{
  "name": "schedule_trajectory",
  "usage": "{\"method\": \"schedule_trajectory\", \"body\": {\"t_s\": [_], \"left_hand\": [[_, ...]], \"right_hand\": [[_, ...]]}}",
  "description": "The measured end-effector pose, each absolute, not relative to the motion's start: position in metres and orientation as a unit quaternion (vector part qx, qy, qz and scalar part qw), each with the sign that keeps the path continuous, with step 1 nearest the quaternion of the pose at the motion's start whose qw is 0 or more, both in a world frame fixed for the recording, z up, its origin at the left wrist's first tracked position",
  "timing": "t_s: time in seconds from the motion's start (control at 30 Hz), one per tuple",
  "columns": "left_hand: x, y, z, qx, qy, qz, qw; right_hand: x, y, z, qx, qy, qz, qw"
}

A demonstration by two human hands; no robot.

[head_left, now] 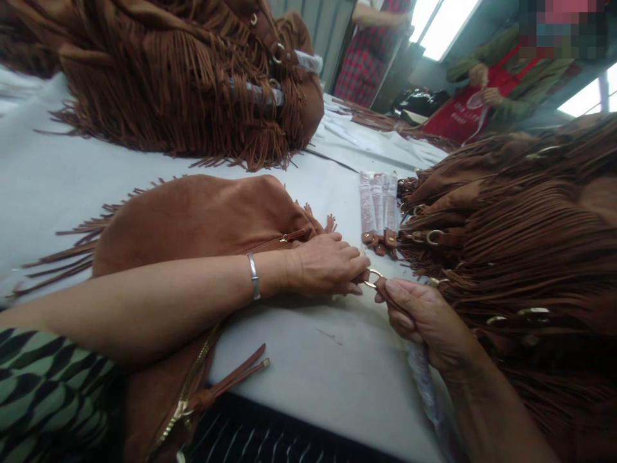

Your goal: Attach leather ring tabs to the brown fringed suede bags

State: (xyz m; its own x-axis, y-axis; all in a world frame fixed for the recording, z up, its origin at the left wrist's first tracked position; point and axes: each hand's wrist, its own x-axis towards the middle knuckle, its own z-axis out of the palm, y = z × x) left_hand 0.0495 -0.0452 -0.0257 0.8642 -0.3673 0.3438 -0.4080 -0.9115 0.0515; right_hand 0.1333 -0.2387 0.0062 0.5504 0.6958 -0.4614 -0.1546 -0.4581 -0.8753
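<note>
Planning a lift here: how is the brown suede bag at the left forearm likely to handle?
The brown suede bag will probably flop and sag, since its soft body slumps on the table. Its fringe may trail or snag, as loose strands splay outward.

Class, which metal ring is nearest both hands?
The gold ring between the left hand and right hand; other visible rings sit among the piled bags.

Brown bag [193, 215] partly hidden by left forearm [193, 296]; lettering [465, 117] on red apron [448, 123] blurred.
</note>
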Motion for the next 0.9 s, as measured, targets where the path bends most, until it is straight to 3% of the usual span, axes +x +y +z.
{"method": "schedule_trajectory", "body": {"t_s": [0.23, 0.43, 0.73, 0.9], "left_hand": [[0.057, -0.045, -0.027, 0.964, -0.210, 0.159, 0.029], [0.052, -0.027, -0.023, 0.957, -0.227, 0.165, 0.068], [0.054, 0.021, -0.015, 0.987, -0.119, 0.077, 0.069], [0.057, 0.033, 0.001, 0.991, 0.064, 0.100, 0.055]], "right_hand": [[0.109, -0.230, -0.002, -0.699, -0.117, 0.437, 0.553], [0.112, -0.231, 0.000, -0.574, -0.072, 0.495, 0.649], [0.180, -0.217, -0.026, -0.634, -0.120, 0.527, 0.553], [0.184, -0.181, -0.009, -0.696, -0.230, 0.450, 0.510]]}}
